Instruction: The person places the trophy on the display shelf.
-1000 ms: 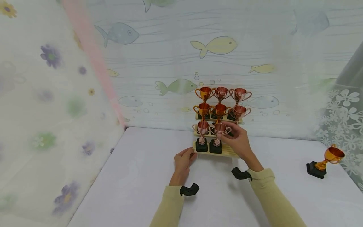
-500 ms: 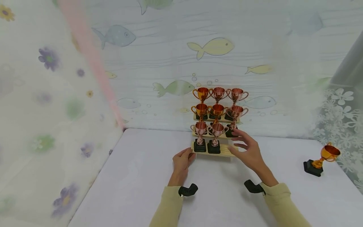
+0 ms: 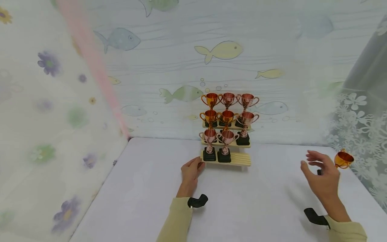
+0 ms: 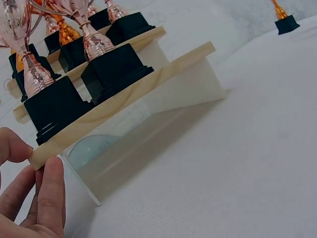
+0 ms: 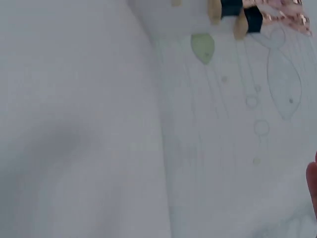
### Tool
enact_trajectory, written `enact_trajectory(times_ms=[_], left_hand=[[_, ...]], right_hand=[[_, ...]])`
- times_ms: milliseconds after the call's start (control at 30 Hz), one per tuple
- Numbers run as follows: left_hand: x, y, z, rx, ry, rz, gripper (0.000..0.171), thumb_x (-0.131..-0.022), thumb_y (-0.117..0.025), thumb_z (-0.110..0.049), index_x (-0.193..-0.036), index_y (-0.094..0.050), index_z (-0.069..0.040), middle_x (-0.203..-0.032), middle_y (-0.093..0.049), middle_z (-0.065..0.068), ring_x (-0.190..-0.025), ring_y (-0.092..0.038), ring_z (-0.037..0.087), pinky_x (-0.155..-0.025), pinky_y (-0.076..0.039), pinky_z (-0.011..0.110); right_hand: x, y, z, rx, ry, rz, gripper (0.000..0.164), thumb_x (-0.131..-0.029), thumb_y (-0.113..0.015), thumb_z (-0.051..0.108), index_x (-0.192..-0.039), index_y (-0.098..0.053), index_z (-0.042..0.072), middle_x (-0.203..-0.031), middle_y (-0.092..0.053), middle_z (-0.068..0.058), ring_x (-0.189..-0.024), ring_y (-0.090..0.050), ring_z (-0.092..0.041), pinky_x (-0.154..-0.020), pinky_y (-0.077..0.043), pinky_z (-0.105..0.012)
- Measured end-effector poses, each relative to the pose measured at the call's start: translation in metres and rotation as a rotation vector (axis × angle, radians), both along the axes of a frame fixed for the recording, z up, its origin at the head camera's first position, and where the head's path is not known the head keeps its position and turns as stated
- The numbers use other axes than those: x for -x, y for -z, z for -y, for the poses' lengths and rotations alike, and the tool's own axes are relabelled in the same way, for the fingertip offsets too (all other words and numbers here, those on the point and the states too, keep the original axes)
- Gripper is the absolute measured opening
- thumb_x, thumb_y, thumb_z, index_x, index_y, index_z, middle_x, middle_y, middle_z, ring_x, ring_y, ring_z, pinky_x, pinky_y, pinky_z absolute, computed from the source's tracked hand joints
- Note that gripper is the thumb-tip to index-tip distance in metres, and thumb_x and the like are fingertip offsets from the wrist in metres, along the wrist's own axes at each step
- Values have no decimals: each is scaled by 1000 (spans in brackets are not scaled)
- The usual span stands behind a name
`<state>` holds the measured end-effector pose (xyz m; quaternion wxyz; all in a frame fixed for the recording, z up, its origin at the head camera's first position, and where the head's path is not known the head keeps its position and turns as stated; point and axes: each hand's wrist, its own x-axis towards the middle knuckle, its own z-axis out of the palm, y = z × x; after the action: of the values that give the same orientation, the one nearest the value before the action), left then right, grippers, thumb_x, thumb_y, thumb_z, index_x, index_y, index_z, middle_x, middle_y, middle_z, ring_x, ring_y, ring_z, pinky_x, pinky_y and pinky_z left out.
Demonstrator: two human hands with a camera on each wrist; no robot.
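My left hand [image 3: 189,172] pinches the left end of the lowest wooden step of a tiered stand [image 3: 240,159]; the left wrist view shows thumb above and fingers below the board [image 4: 124,101]. Two rose-gold trophies [image 3: 225,144] on black bases fill the left and middle of that step. Rose-gold and orange-gold trophies [image 3: 211,100] stand on the two higher steps. Off to the right, my right hand [image 3: 325,178] hovers with loosely bent fingers and holds nothing. Just beyond it an orange-gold trophy [image 3: 344,159] stands alone, its base mostly hidden by the hand.
A white cloth covers the table [image 3: 248,201]. Behind it hangs a fish-patterned curtain [image 3: 169,67], with a flowered one [image 3: 45,134] at left. White lace [image 3: 362,134] borders the table's right edge.
My right hand has let go of the rose-gold trophy in the middle of the lowest step and swung right to beside the lone orange-gold trophy. The left hand keeps its pinch on the step.
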<state>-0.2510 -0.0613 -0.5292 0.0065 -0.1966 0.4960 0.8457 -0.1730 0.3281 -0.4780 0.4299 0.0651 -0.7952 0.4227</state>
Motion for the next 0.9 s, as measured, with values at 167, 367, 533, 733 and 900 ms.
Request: enact_trajectory(times_ms=[167, 367, 533, 733, 900], left_hand=[[2, 3, 2, 8, -2, 14, 36, -95, -68, -4, -127, -63, 11, -110, -64, 17, -91, -66, 17, -84, -62, 25], [3, 3, 4, 9, -12, 10, 35, -95, -67, -3, -126, -63, 12, -110, -65, 17, -89, -67, 17, -83, -62, 25], [3, 2, 5, 6, -18, 15, 34, -94, -68, -3, -126, -63, 11, -107, -65, 17, -88, -68, 17, -83, -62, 25], [3, 3, 3, 11, -12, 23, 35, -95, -69, -5, -126, -64, 10, -109, -66, 17, -90, -68, 16, -83, -62, 25], [3, 2, 2, 13, -2, 16, 35, -95, -69, -5, -126, -63, 10, -109, -66, 16, -89, -68, 16, -84, -62, 25]], right_hand=[[-6, 0, -36, 70, 231, -33, 48, -77, -75, -8, -124, -63, -9, -114, -52, 31, -101, -49, 12, -88, -38, -9], [-6, 1, -54, 113, 409, 50, 52, -84, -75, 2, -133, -60, 0, -122, -36, 33, -114, -32, 15, -99, -32, -13], [3, 4, -61, 255, 489, 209, 64, -90, -75, 16, -148, -47, 15, -145, -38, 12, -117, -29, 13, -107, -32, -16], [14, 9, -67, 425, 508, 375, 72, -92, -74, 27, -153, -35, 23, -151, -36, 8, -120, -37, 7, -111, -39, -18], [16, 14, -71, 514, 488, 323, 62, -93, -74, 21, -147, -45, 22, -134, -42, 19, -114, -41, 7, -110, -44, -18]])
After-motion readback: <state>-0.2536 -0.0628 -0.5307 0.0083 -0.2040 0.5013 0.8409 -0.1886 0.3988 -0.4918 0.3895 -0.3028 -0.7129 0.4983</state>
